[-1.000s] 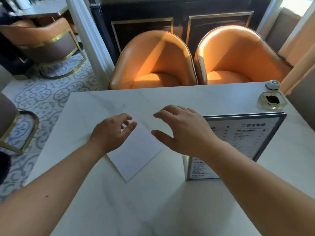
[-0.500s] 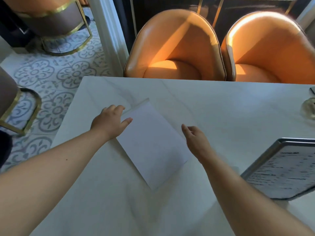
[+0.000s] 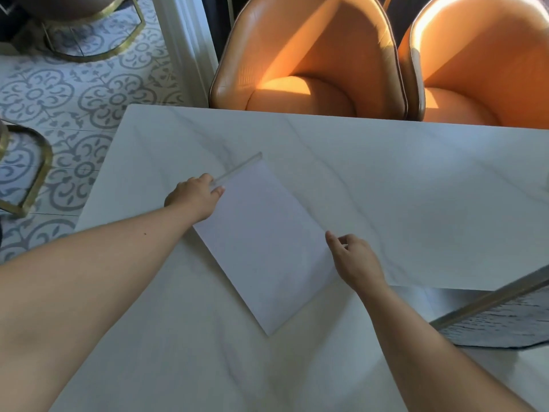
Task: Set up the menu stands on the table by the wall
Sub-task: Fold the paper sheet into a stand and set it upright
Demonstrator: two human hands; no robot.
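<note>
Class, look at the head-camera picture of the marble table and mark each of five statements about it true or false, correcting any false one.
1. The flat white sheet in a clear acrylic holder lies flat on the white marble table. True.
2. The left hand rests at the sheet's far corner, beside the clear acrylic edge. True.
3. The right hand is lifting the metal-framed printed menu stand. False: it is at the white sheet's right edge, apart from that stand.
4. Two orange leather chairs stand at the table's far side. True.
5. The floor beside the table is plain dark wood. False: it is patterned grey and white tile.
</note>
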